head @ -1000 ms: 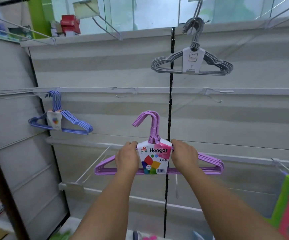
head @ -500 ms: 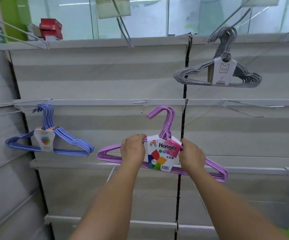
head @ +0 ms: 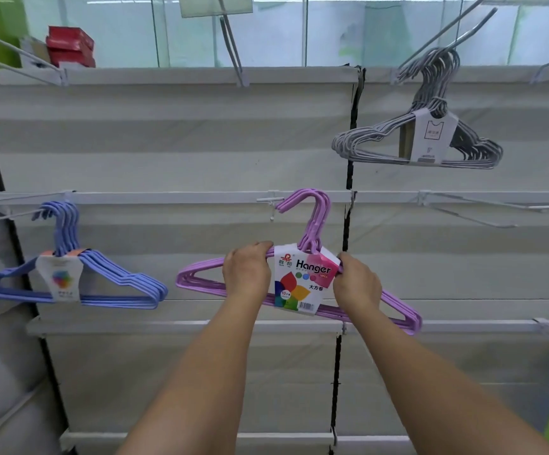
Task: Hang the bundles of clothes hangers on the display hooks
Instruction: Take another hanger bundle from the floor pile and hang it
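Purple hanger bundle (head: 302,284) in both hands

Two forearms enter from the lower edge of the head view. Both are bare along their whole visible length; no sleeve edge shows. The left hand (head: 247,274) and right hand (head: 358,284) are ungloved. Wrists carry no watch, band or strap. Fingers show no rings where visible.

Purple hanger bundle (head: 302,224) up front, its white label (head: 301,284) splashed with pink and rainbow petals. Blue bundle (head: 69,284) left, grey bundle (head: 431,139) upper right. Red boxes (head: 69,49), white wall panels (head: 168,142).
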Tool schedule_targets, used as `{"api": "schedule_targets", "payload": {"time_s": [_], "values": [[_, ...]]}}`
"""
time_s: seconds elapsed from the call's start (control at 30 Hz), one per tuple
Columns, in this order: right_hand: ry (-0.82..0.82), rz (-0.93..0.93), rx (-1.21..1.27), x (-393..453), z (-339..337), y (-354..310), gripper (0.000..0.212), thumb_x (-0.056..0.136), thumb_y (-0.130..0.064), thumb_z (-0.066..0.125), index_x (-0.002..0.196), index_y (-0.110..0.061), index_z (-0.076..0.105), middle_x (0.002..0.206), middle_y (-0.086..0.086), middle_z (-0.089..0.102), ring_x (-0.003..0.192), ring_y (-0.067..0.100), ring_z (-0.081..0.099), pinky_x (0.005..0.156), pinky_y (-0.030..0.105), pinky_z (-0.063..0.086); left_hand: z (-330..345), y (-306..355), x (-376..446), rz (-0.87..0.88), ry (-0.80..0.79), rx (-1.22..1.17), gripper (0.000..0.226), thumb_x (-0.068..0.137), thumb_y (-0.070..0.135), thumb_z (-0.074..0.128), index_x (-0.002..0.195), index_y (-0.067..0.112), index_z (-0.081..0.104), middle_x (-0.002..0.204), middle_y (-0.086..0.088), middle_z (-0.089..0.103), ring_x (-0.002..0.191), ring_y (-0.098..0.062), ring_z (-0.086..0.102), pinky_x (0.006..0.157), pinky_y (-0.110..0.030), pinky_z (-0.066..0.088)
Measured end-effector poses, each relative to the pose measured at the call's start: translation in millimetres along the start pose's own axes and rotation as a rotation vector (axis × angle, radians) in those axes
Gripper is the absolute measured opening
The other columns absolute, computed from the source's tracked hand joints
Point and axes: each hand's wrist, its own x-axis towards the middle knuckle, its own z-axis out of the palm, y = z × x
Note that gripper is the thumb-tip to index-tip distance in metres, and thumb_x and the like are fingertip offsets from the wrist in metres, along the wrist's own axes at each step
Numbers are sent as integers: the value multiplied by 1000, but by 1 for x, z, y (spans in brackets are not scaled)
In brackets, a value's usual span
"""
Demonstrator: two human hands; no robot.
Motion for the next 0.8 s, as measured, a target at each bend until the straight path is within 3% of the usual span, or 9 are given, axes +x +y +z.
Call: {"api": "schedule_targets", "payload": {"time_s": [0.1, 0.27, 0.43, 0.6, 0.7, 0.8], "values": [[2, -20, 23, 4, 8, -8, 16, 94, -6, 40, 88, -18, 47, 85, 3, 61, 73, 26, 49, 65, 31, 34, -1, -9, 4, -25, 20, 8, 34, 98, 16, 45, 128, 27, 58, 112, 3, 66, 100, -23, 57, 81, -34, 44], [-18, -58, 45, 6, 24, -14, 17, 95, -6, 42, 101, -16, 55, 90, 2, 63, 75, 24, 53, 64, 32, 41, -3, -20, 3, -24, 39, 33, 34, 98, 21, 48, 130, 25, 56, 117, 3, 64, 104, -19, 54, 88, -31, 42], [-64, -102, 7, 7, 40, -18, 20, 93, -4, 40, 100, -16, 55, 87, 1, 62, 74, 24, 53, 64, 30, 37, 3, -36, -2, -67, 34, 32, 36, 98, 16, 44, 131, 26, 55, 120, 4, 63, 106, -18, 54, 92, -31, 40], [-126, -171, -106, 15, 46, -21, 20, 91, -4, 40, 103, -14, 53, 94, 4, 63, 83, 26, 55, 67, 30, 34, 12, -45, -9, -176, -39, -8, 31, 98, 20, 47, 124, 26, 61, 108, 2, 66, 95, -17, 57, 75, -29, 46], [-175, -214, -60, 17, 46, -19, 20, 93, -14, 45, 112, -15, 50, 101, 4, 62, 88, 26, 57, 71, 31, 38, 16, -47, -9, -175, -75, 9, 29, 97, 20, 47, 121, 25, 62, 106, 1, 65, 90, -14, 56, 65, -25, 43], [-210, -379, -26, 10, 45, -8, 42, 90, -24, 49, 131, -18, 40, 120, 2, 52, 101, 19, 51, 82, 29, 39, 18, -48, -4, -162, -101, 41, 26, 96, 21, 49, 117, 25, 63, 102, 0, 65, 90, -16, 59, 63, -24, 46]]}}
